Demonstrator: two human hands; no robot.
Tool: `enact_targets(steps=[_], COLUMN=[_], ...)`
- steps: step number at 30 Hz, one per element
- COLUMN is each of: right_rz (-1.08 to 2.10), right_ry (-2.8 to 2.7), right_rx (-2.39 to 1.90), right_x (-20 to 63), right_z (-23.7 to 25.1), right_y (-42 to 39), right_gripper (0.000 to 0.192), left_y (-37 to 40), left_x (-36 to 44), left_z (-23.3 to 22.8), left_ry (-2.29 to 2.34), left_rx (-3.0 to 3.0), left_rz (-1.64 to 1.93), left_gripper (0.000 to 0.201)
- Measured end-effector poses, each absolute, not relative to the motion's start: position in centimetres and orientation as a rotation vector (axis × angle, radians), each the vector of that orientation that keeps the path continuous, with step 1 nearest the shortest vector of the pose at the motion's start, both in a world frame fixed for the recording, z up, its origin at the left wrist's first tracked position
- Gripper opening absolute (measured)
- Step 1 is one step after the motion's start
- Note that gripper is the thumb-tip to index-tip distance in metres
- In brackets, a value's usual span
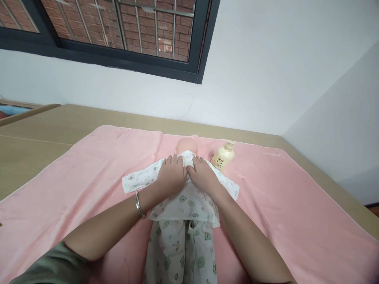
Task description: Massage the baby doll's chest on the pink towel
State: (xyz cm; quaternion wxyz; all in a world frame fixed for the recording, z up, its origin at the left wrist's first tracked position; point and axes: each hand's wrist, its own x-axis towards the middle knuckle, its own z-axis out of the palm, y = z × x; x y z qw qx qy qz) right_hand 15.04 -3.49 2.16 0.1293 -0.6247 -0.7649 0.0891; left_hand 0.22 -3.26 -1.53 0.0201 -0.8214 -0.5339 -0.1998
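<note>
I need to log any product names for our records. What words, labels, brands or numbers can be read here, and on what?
Nothing can be read.
Cream bottle: a dark mark on its front, too small and blurred to read.
Doll's clothes: printed green animal shapes only, no words.
Pink towel: no print visible.

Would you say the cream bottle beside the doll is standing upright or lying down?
Lying down: the cream bottle rests on its side on the pink towel, pump end pointing toward the wall.
</note>
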Motion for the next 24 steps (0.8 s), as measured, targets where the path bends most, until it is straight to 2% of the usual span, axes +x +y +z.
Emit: enact_targets(steps=[3,8,14,18,24], right_rz=[0.306,0.169,-0.143,0.002,0.277], right_ry=[-2.136,-2.175,-2.312,-2.316,-2.174], right_rx=[-1.840,-1.898,-1.922,-1.852,-1.875], right_x=[16.3,15.6,12.9,14.0,16.3], right_z=[1.9,1.7,1.5,1.8,1.8], right_y=[-2.2,-2.5,-5.3,-4.3,-1.7], right_gripper=[0.039,0.041,0.043,0.041,0.038], left_y=[-4.2,-3.1,-1.0,-2.0,-3.8], left_x=[0.7,-0.2,-1.1,-0.4,0.7], left_z=[-2.0,-1.3,-0.6,-1.5,-2.8], left_ry=[-1.592,-1.286,-1.644,-1.536,-1.594], left_rx=[-2.467,-2.575,-2.675,-2.602,-2.527], left_rz=[-0.601,-0.479,-0.491,-0.494,-0.668], left_gripper=[0.045,0.031,0.028,0.032,0.047])
